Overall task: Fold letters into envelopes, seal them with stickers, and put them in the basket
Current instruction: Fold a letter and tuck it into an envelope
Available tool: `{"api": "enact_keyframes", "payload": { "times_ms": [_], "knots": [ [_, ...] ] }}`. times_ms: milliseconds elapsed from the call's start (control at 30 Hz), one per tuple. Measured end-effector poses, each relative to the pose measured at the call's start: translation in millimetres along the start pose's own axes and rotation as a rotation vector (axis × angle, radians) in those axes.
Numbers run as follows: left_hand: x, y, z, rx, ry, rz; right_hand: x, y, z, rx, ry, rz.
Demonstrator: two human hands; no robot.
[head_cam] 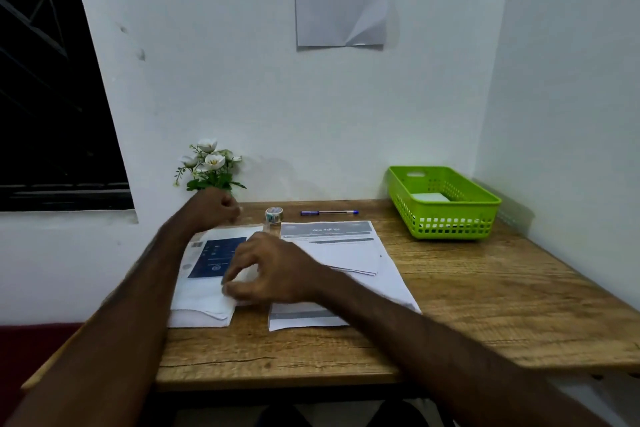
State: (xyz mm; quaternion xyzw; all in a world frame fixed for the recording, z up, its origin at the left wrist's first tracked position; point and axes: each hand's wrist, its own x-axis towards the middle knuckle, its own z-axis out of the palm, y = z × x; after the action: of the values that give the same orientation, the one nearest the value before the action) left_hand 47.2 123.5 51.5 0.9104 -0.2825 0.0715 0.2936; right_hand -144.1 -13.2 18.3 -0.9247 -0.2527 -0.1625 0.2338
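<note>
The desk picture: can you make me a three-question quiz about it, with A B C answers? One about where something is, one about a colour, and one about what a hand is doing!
1. Where is the pen?
A. Inside the basket
B. On the table near the wall
C. In a hand

2. What colour is the basket?
A. Green
B. Red
C. Blue

3. What is the right hand doing?
A. Hanging beside the table
B. Holding the pen
C. Pinching the edge of a white paper

Answers:
1. B, the pen lies flat on the wood beside the sticker roll.
2. A, its plastic walls are bright green.
3. C, its fingers and thumb close on the paper stack on the left.
</note>
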Motion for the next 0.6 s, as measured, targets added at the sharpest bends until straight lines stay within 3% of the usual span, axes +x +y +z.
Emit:
{"api": "enact_keyframes", "payload": {
  "times_ms": [600],
  "knots": [
    [-14.8, -36.5, -14.7, -0.170, 0.099, -0.032, -3.8, -14.2, 10.7, -0.078, -0.133, -0.078]
  ]
}}
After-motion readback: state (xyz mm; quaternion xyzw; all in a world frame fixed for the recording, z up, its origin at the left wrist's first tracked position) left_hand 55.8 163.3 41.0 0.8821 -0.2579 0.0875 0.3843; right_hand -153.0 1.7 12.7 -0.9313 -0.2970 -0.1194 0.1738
